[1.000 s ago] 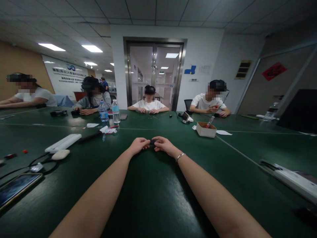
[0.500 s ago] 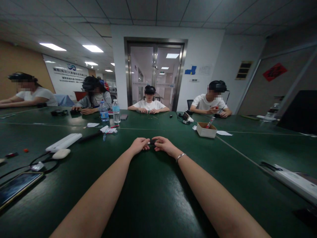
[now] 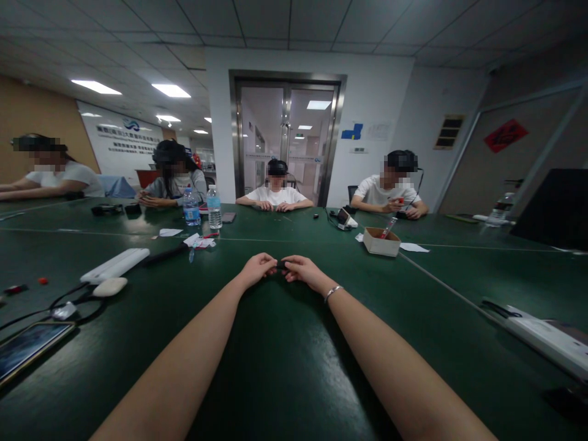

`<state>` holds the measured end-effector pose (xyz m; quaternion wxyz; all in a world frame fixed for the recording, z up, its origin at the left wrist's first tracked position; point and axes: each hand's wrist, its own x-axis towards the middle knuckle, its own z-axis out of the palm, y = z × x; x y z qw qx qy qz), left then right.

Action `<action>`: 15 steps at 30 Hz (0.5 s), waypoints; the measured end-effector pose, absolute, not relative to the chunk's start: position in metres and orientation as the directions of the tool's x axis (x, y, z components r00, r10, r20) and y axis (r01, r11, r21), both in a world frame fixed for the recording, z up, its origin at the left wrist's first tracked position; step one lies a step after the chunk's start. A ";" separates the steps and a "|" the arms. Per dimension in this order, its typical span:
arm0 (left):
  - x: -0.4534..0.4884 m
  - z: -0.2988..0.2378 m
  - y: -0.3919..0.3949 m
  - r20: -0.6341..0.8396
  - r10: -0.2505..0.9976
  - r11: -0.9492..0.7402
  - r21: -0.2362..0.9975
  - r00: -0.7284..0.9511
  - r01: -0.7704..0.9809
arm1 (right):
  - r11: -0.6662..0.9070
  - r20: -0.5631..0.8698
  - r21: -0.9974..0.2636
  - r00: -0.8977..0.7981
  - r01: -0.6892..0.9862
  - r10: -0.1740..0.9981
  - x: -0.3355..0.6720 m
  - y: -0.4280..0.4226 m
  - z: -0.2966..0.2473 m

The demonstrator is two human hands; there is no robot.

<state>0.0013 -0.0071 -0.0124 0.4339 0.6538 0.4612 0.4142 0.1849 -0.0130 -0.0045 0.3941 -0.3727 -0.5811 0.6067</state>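
Beyond the small black object (image 3: 280, 265), 福 on a red diamond (image 3: 506, 135)

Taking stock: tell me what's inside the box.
A slim stick, partly red, leans up out of the box. The lower inside is hidden behind its near side; anything lying there cannot be seen.

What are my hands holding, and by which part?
A small dark object, too small to identify, pinched at one end by your left hand and the other by your right hand.

Green table (image 3: 275, 355): phone (image 3: 34, 350) at left; bottles (image 3: 214, 211), open box (image 3: 381, 247) farther back.
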 end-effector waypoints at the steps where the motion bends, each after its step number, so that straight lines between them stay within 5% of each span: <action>1: 0.002 -0.011 -0.008 0.143 0.962 -0.199 0.951 0.231 0.238 | -0.017 0.003 -0.999 -0.411 -0.045 0.912 0.185 -0.013 -0.005; 15: -0.002 -0.001 -0.018 0.099 0.952 -0.173 0.954 0.290 0.244 | -0.018 0.012 -0.997 -0.404 -0.069 0.915 0.185 -0.009 -0.010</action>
